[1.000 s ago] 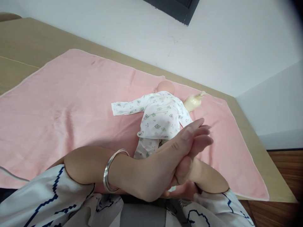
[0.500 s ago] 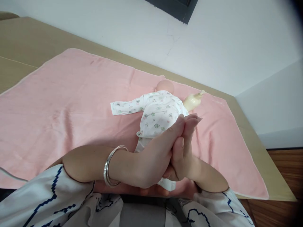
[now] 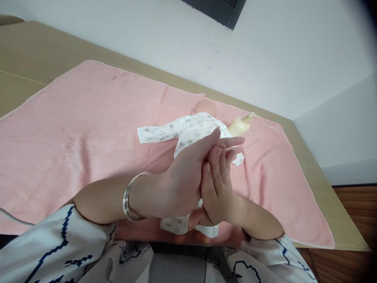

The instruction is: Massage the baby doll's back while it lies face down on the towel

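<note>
My left hand (image 3: pixel 188 179), with silver bangles (image 3: pixel 129 200) at the wrist, presses its palm against my right hand (image 3: pixel 219 192). Both hands have their fingers stretched out, and nothing shows between them. They are raised over a baby doll (image 3: pixel 197 125) in white printed clothes, whose head points away from me. My hands and wrists hide the doll's middle; its trouser legs and feet show below them. Beyond my fingertips a cream pump bottle (image 3: pixel 240 125) lies on its side beside the doll's shoulder.
A pink blanket (image 3: pixel 118 102) with some creases covers much of the wooden table (image 3: pixel 38 47). A white wall (image 3: pixel 265 59) rises behind it. At the left edge a pale cable (image 3: pixel 14 218) crosses the blanket. Brown wood flooring (image 3: pixel 353 220) lies to the right.
My hands have slid against each other: the left has shifted up and left, and the right fingers now stand more upright and lower on the left palm. Doll and bottle are unmoved.
</note>
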A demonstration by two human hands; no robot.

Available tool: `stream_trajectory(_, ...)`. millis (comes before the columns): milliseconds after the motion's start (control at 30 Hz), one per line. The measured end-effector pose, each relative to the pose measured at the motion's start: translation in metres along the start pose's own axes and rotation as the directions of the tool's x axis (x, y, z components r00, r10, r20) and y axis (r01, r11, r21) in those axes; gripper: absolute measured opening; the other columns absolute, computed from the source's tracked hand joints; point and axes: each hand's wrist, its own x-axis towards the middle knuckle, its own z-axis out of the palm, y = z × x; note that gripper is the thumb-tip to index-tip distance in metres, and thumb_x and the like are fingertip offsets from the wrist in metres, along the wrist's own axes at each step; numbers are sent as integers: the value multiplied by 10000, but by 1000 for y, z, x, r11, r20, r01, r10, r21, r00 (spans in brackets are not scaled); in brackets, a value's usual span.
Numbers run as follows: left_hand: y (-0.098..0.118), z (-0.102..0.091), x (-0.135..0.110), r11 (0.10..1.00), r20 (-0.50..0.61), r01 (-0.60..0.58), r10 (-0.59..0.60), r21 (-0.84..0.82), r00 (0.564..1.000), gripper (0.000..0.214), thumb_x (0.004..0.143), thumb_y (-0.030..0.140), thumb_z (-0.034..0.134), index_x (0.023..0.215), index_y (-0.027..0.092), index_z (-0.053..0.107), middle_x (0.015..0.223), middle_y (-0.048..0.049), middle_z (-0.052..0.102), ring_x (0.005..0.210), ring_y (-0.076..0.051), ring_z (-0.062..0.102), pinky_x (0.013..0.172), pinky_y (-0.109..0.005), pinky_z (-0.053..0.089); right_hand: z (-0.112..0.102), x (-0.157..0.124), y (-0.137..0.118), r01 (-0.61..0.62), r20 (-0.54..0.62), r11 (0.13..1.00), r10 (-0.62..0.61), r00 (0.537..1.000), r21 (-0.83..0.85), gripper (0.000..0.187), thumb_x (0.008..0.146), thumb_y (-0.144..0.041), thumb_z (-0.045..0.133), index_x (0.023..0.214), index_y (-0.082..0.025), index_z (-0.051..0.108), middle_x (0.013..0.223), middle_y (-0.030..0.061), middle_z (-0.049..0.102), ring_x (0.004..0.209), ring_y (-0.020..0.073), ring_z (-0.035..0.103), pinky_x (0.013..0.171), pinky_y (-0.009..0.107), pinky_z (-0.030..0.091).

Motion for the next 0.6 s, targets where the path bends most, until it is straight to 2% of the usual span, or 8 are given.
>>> stream_trajectory(100,9,-1,1,992,27,103,-101,-67,995,466,947,583,447,1126,244,713,1170,-56,745,1321,-272,592,1123,-443,501,-1,6,-1,24,2,1000,-24,1000,13,892,947,-711,263,1566,-78,163,1613,191,350,1583,260,-5,1310,508,22)
stream_trajectory(167,14,-3,2,993,3,86,-87,-83,996,476,964,561,416,1138,226,705,1184,-69,740,1329,-271,584,1142,-445,483,-2,7,-2,17,27,1000,-17,999,13,877,953,-704,273,1565,-82,180,1588,191,396,1582,261,23,1307,523,27)
stream_trajectory(267,21,-5,5,997,-37,23,-26,-77,999,494,991,533,339,1134,229,702,1212,-63,729,1355,-276,560,1162,-466,460,-2,6,-2,-19,99,1000,19,995,0,844,943,-733,280,1573,-177,210,1572,115,447,1579,266,71,1307,545,55)
stream_trajectory(300,22,-6,6,998,-39,2,-5,-67,999,496,994,528,327,1135,232,699,1220,-60,725,1364,-283,550,1163,-478,457,-2,6,-2,-16,109,1000,16,994,3,834,953,-723,259,1582,-179,195,1574,109,446,1579,269,81,1306,554,59)
stream_trajectory(400,25,-7,8,999,-33,-41,40,-18,999,444,980,501,379,1156,233,687,1241,-61,714,1386,-304,525,1169,-509,445,-2,5,-1,19,88,999,-22,996,36,821,1004,-614,208,1594,-51,114,1591,199,391,1580,291,74,1296,578,56)
stream_trajectory(467,25,-7,10,996,-31,-82,83,37,996,396,970,463,428,1173,232,677,1258,-60,705,1398,-308,510,1184,-521,423,-3,6,0,11,82,999,-13,997,34,795,1019,-556,220,1592,-19,98,1607,226,348,1581,296,59,1292,580,40)
stream_trajectory(600,22,-12,26,942,-53,-261,278,213,959,381,1007,376,361,1195,236,661,1303,-33,675,1420,-300,484,1186,-534,414,1,6,9,-89,141,996,91,986,-20,754,1010,-538,268,1613,-126,82,1640,147,323,1582,305,74,1282,612,16)
